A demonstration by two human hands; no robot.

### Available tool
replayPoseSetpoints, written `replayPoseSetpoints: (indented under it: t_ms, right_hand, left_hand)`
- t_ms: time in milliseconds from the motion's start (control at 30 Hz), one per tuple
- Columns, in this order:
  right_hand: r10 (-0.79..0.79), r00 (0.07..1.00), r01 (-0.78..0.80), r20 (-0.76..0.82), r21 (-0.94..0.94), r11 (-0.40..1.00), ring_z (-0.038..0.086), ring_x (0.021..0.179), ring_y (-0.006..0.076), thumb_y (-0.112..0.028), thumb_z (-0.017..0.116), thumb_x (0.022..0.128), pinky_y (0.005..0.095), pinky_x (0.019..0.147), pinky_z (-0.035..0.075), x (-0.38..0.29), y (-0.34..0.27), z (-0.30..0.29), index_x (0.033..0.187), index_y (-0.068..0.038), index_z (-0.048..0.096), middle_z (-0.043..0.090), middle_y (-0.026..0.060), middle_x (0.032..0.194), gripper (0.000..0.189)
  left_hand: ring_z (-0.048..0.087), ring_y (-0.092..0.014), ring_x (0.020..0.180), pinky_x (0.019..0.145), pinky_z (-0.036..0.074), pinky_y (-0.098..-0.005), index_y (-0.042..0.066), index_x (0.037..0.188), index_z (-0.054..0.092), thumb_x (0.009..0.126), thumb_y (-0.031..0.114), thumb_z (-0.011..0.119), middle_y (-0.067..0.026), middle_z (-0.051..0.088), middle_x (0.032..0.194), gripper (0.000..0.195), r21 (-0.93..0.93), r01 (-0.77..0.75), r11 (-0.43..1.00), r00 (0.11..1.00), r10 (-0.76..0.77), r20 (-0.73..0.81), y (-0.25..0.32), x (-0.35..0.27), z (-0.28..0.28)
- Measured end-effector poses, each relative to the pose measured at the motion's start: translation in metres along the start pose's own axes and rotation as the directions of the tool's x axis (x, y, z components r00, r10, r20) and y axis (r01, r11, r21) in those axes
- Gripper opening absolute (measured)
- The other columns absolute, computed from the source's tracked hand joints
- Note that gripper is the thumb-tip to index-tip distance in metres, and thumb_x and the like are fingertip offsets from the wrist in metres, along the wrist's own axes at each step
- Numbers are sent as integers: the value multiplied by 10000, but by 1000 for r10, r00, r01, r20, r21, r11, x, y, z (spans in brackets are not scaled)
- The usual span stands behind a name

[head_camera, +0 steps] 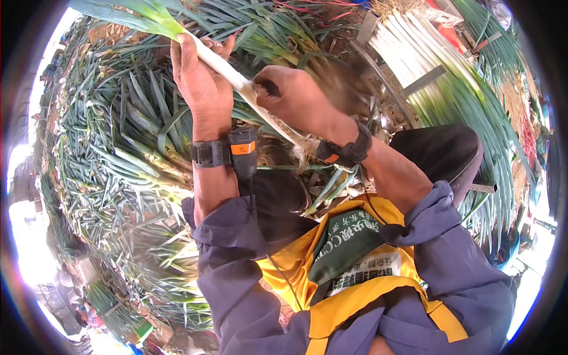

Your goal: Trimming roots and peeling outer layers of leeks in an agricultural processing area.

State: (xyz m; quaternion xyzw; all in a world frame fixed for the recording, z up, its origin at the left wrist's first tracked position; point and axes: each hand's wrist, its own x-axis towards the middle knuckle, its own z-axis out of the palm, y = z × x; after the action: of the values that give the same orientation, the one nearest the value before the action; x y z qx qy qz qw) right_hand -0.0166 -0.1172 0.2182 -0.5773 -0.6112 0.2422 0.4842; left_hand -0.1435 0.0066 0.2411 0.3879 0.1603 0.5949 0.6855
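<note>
A long green onion [220, 65] slants across the space before me, its green leaves at the upper left and its root end at the lower right. My left hand [202, 75] holds the white stalk just below the leaves, with the thumb along it. Curled fingers of my right hand [288, 95] are at the middle of the stalk, where a loose brownish outer skin [249, 94] stands off it. Whether those fingers pinch the skin is hard to tell. The roots [306, 144] hang by my right wrist.
Piles of green onions [146, 120] cover the ground to my left and ahead. At the right, a metal rack [388, 86] holds a row of peeled, white-stalked onions [410, 49]. Red twine [328, 15] lies at the top. My bent knee [439, 153] is beside the rack.
</note>
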Motion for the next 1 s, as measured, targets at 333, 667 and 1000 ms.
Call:
replayPoseSetpoints:
  t_ms: [333, 667, 1000]
  right_hand:
    - [-230, 968, 224, -104, -67, 972, 695, 879, 287, -210, 711, 973, 399, 784, 572, 12, 17, 12, 1072, -19, 754, 728, 129, 973, 219]
    - [317, 948, -247, -20, 582, 775, 657, 776, 79, -189, 667, 1064, 290, 680, 522, 1, 7, -1, 980, 37, 708, 709, 54, 828, 245]
    - [283, 918, -380, 278, 407, 830, 740, 682, 113, -294, 673, 1071, 235, 600, 588, -22, 7, -42, 1085, 1, 694, 734, 54, 852, 296]
  left_hand:
    - [610, -203, 900, 1110, 510, -594, 112, 1449, 480, 1098, 314, 604, -56, 575, 962, 424, -12, -61, 998, 998, 62, 26, 0, -1, 4]
    - [687, -313, 983, 977, 560, -565, 100, 1325, 511, 1073, 348, 642, -93, 604, 997, 377, -30, -131, 991, 991, 131, 2, 11, 6, -4]
    - [625, -255, 982, 904, 519, -459, 93, 1271, 504, 1088, 325, 622, -91, 601, 1046, 318, 115, -182, 977, 983, 181, 22, 25, 6, -6]
